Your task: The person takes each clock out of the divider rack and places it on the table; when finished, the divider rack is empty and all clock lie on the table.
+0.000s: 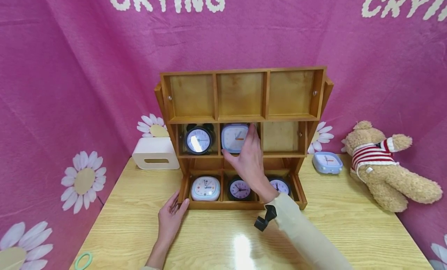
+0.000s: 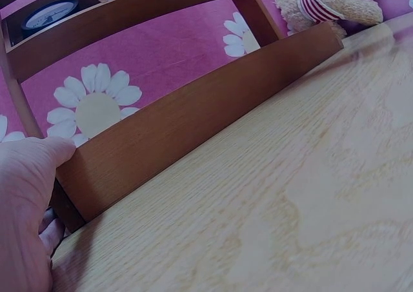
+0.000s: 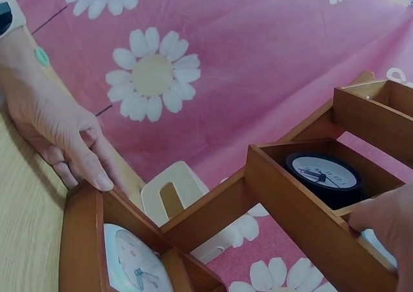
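Observation:
A tiered wooden shelf point(image 1: 241, 120) with square compartments stands on the table. My left hand point(image 1: 170, 215) holds its lower left front corner, thumb on the front board point(image 2: 161, 131) and fingers round the side. In the middle row, my right hand point(image 1: 249, 155) grips a light blue alarm clock point(image 1: 232, 138) sitting in the centre compartment. Its thumb is at the clock's lower left edge and its fingers at the right side. A black twin-bell alarm clock point(image 1: 198, 140) sits in the compartment to the left. The bottom row bears a white clock point(image 1: 205, 188) and two dark-rimmed clocks point(image 1: 239, 189), point(image 1: 280, 186).
Right of the shelf lies another blue clock point(image 1: 327, 162), beside a teddy bear point(image 1: 378, 165) in a striped shirt. A white tissue box point(image 1: 155, 153) stands at the left. A green ring point(image 1: 84, 260) lies at the table's near left edge. Pink cloth point(image 1: 244, 37) hangs behind.

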Demonstrator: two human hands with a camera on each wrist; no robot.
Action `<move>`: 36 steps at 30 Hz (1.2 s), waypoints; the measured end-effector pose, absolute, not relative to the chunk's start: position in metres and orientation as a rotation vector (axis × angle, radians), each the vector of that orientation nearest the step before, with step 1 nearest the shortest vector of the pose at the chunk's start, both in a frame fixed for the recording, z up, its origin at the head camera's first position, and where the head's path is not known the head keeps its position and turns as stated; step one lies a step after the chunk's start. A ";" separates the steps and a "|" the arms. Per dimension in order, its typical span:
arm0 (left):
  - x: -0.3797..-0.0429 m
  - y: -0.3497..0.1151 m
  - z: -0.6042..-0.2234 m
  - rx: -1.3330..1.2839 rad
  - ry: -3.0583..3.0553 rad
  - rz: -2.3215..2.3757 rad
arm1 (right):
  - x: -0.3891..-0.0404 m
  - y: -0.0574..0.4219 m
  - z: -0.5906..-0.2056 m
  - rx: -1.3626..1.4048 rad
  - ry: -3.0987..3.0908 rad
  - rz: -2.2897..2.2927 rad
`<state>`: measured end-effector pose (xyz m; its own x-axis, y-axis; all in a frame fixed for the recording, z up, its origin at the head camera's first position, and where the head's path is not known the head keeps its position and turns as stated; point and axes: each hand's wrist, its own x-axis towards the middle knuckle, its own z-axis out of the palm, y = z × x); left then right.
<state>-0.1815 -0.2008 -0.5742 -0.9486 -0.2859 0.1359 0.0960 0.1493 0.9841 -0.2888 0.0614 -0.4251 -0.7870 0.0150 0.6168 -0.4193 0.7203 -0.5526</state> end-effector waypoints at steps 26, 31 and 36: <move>-0.182 -0.199 -0.574 0.192 -2.157 -1.847 | -0.298 0.058 -0.433 0.359 -2.107 0.865; -0.181 -0.199 -0.573 0.206 -2.178 -1.842 | -0.297 0.059 -0.433 0.380 -2.080 0.887; -0.181 -0.199 -0.572 0.211 -2.180 -1.849 | -0.298 0.063 -0.432 0.426 -2.017 0.906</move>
<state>-0.1808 -0.1991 -0.5720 -0.9518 -0.2850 0.1138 0.0656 0.1732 0.9827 -0.2980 0.0631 -0.4322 -0.5717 0.0364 0.8196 -0.5886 0.6777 -0.4407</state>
